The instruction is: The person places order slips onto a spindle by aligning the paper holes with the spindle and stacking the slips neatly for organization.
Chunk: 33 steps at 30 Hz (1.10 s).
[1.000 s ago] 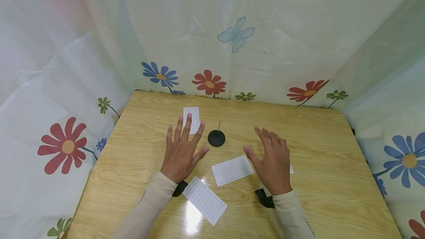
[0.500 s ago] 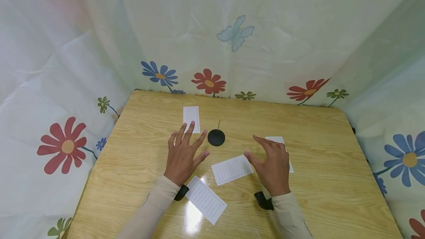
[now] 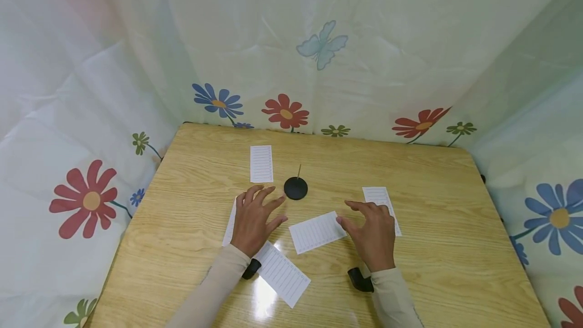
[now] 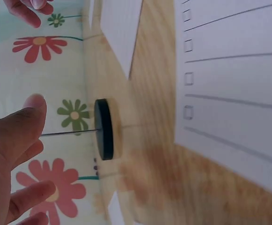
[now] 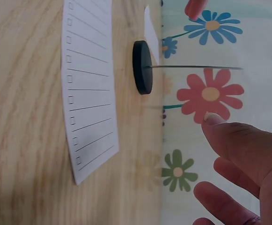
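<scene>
A receipt spike with a black round base and a thin upright pin stands mid-table; no paper is on the pin in the left wrist view. Checklist slips lie around it: a far one, a middle one, a front one and a right one. My left hand, fingers loosely bent, is over another slip and hides most of it. My right hand hovers between the middle and right slips, thumb and forefinger apart. Neither hand holds anything.
The wooden table reaches back to a flower-printed curtain, which also hangs along both sides. Black wrist devices sit at both sleeve cuffs. Light glares off the table near the front slip.
My left hand has drawn back toward me, uncovering the far slip and part of the slip beneath it. My right hand has lowered slightly, its fingers more bent, showing more of the right slip.
</scene>
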Available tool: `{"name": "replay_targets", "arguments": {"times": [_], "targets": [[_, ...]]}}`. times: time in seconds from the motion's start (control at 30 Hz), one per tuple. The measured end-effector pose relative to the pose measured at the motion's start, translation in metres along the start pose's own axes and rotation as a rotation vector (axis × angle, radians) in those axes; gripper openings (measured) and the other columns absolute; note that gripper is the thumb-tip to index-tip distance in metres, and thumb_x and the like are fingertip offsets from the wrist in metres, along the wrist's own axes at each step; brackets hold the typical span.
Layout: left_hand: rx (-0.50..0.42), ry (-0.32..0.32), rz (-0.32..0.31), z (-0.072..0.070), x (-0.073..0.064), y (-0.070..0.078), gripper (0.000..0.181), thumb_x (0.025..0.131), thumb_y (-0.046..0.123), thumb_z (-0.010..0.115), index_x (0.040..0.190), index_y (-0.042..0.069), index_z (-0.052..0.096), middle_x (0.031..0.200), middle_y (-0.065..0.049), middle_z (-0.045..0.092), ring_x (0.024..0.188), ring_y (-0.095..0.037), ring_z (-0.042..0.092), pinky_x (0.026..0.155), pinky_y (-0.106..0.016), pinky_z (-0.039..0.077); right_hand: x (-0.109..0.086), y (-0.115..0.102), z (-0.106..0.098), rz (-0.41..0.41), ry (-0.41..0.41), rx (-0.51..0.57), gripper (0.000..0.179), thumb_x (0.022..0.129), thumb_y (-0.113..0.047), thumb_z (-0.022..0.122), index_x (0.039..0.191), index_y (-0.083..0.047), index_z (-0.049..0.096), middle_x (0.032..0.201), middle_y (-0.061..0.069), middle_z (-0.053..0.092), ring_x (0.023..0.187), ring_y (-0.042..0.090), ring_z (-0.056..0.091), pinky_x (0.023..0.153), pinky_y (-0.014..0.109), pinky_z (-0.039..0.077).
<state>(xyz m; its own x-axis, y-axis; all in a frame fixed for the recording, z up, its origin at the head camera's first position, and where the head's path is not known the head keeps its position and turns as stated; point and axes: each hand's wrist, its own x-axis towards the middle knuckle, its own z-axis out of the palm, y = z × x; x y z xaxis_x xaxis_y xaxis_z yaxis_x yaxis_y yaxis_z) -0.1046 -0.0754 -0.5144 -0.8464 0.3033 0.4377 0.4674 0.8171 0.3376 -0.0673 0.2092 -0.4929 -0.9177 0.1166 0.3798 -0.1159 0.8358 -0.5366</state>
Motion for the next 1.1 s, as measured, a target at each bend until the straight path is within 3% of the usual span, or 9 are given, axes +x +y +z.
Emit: {"name": "replay_targets", "arguments": {"times": [0.17,0.33,0.77,1.1], "targets": [[-0.048,-0.01,-0.022,0.01,-0.002,0.0,0.04,0.081,0.037,0.093,0.117,0.027,0.083,0.124,-0.001,0.074,0.124,-0.025,0.058,0.102,-0.05,0.041,-0.004,0.007,0.006,0.032,-0.021,-0.02,0.044,0.072,-0.022,0.099,0.111,-0.011,0.083,0.1,0.014,0.079,0.095,0.041,0.062,0.089,0.059,0.045],[-0.055,-0.041,-0.053,0.018,-0.003,0.002,0.031,0.078,0.039,0.094,0.105,0.027,0.084,0.109,0.005,0.072,0.113,-0.02,0.058,0.097,-0.045,0.041,-0.008,0.014,0.011,0.073,-0.051,-0.043,0.042,0.071,-0.022,0.1,0.109,-0.012,0.084,0.098,0.012,0.079,0.094,0.039,0.061,0.089,0.059,0.045],[-0.067,-0.144,-0.067,0.03,-0.002,0.007,0.027,0.077,0.043,0.093,0.095,0.027,0.083,0.093,0.006,0.066,0.093,-0.017,0.049,0.086,-0.038,0.037,-0.015,0.022,0.019,0.202,-0.183,-0.035,0.037,0.075,-0.028,0.097,0.106,-0.013,0.083,0.105,0.012,0.078,0.098,0.037,0.061,0.092,0.057,0.043],[-0.045,-0.136,-0.045,0.038,-0.002,0.008,0.028,0.073,0.046,0.094,0.089,0.027,0.081,0.085,0.007,0.064,0.086,-0.015,0.044,0.08,-0.034,0.033,-0.019,0.026,0.023,0.251,-0.239,-0.021,0.034,0.077,-0.03,0.096,0.1,-0.013,0.078,0.093,0.007,0.073,0.093,0.031,0.06,0.092,0.054,0.041]]}}
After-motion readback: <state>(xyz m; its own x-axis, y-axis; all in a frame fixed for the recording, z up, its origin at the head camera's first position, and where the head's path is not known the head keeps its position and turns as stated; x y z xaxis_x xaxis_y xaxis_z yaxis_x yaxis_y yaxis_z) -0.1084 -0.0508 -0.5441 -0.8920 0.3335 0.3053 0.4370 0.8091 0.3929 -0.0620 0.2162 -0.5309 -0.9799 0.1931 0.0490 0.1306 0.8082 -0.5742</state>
